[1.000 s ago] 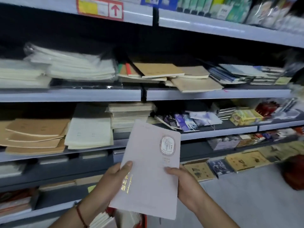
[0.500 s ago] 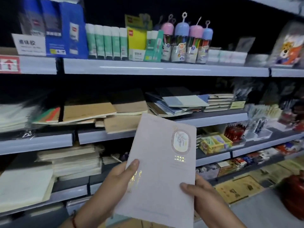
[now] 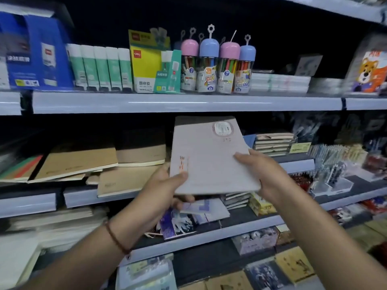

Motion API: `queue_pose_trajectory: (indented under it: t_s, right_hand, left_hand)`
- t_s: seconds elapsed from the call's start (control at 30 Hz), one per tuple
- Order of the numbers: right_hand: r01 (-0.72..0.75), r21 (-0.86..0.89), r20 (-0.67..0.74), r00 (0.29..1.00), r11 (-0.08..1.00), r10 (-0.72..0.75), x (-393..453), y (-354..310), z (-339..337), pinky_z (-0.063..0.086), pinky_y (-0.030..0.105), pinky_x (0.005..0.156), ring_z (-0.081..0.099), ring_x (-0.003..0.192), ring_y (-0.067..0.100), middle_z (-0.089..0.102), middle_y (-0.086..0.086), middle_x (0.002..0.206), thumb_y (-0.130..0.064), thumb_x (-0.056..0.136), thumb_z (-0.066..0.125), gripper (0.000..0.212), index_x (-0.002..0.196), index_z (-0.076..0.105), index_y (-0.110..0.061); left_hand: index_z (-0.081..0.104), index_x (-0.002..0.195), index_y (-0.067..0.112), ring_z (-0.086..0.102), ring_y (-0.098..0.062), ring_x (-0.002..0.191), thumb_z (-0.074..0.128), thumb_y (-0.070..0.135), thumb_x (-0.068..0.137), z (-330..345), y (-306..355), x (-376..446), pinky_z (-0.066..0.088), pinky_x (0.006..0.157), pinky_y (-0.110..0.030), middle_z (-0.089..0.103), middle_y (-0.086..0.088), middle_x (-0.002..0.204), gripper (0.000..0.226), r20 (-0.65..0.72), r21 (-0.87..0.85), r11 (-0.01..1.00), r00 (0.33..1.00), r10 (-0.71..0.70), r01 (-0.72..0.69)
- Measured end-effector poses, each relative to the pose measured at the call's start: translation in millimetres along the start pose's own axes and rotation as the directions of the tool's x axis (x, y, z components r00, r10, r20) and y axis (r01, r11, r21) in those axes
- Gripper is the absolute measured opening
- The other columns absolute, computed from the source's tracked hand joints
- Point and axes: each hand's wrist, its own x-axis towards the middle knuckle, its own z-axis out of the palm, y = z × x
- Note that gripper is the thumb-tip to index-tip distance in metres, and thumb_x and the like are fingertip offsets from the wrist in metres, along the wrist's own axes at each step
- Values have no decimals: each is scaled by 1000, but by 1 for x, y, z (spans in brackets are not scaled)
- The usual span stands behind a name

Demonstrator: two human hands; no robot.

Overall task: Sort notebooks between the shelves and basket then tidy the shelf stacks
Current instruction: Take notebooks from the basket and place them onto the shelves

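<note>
Both hands hold one pale pink notebook [image 3: 211,155] in front of the shelves. The left hand [image 3: 165,185] grips its lower left corner: the thumb [image 3: 181,176] lies on top of the cover, and the other fingers are curled under it, one fingertip showing below the near edge. The right hand [image 3: 263,174] holds the right edge, with the thumb [image 3: 240,158] pressed flat on the cover and the fingers hidden below the book. The notebook is tilted, its far end raised toward the middle shelf [image 3: 83,196], and its cover shows a round emblem near the top.

To the left of the left hand, brown kraft notebooks [image 3: 77,162] lie in loose, uneven stacks on that shelf, some hanging over the front rim. Beyond the right hand, a small stack of dark-edged notebooks [image 3: 272,143] sits on the same level. Under the two hands, on the lower shelf, there are purple and white packets [image 3: 178,222]. Above the hands, on the upper shelf [image 3: 188,102], stand glue sticks [image 3: 100,68] and four tubes of coloured pencils [image 3: 217,65] with pink and blue caps. A thin brown bracelet [image 3: 115,237] is around the left wrist.
</note>
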Motion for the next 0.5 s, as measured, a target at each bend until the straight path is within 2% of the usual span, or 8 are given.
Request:
queue_pose_trajectory:
  t_s: [0.07,0.13,0.23,0.27,0.33,0.4,0.43,0.5]
  right_hand:
    - [-50,73,5,999,996,50,36,-18,-5,59,29,62,72,76,19,74,8,94,-7,96,55,15,106,65,-5]
    - [-65,26,-3,998,998,65,67,-30,-10,57,31,59,67,83,23,68,12,103,-4,93,58,18,110,60,-4]
    - [-20,-226,-97,995,974,-2,103,-31,-18,47,20,43,58,78,19,61,8,109,-4,91,65,32,120,55,-14]
    - [-8,-327,-125,992,945,-35,113,-28,-21,44,18,41,55,71,17,62,7,104,-8,90,68,32,120,59,-13]
    - [24,-553,-144,982,833,-124,129,-21,-29,42,19,47,50,61,16,64,5,89,-21,89,72,29,116,67,-12]
    - [43,-720,-126,973,693,-191,139,-16,-36,44,25,62,54,67,18,67,5,96,-31,88,72,34,118,70,-14]
    - [41,-772,-118,972,635,-206,141,-14,-38,44,26,69,58,74,21,69,5,103,-35,89,70,34,118,70,-16]
    - [47,-847,-94,967,530,-237,140,-12,-38,47,28,80,64,91,28,71,6,110,-40,92,64,31,115,71,-21]
  left_hand:
    - [56,114,11,59,-13,44,49,11,103,12,14,36,37,33,-17,69,-8,83,13,-36,-23,1000,999,14,-15]
    - [57,115,11,58,-9,43,48,12,103,23,24,71,38,33,-17,67,-9,90,14,-57,16,1000,998,10,-9]
    - [37,147,13,61,-9,46,53,19,101,28,30,118,41,36,-18,61,-9,116,50,-105,222,975,995,-4,27]
    - [36,150,16,61,-11,48,54,23,99,28,30,128,42,37,-18,62,-7,113,54,-105,337,941,994,9,27]
    - [59,134,16,66,-16,61,57,30,97,26,29,143,51,50,-23,68,-5,101,40,-66,611,791,992,108,-45]
    - [73,111,19,68,-19,91,57,35,96,24,26,153,55,79,-29,72,0,108,27,-33,804,587,978,206,-97]
    - [75,105,21,66,-18,97,57,37,96,22,24,155,53,85,-30,72,3,109,25,-29,846,523,972,232,-100]
    - [74,103,26,66,-16,87,54,37,97,19,20,158,52,77,-29,74,6,104,24,-36,891,445,962,272,-92]
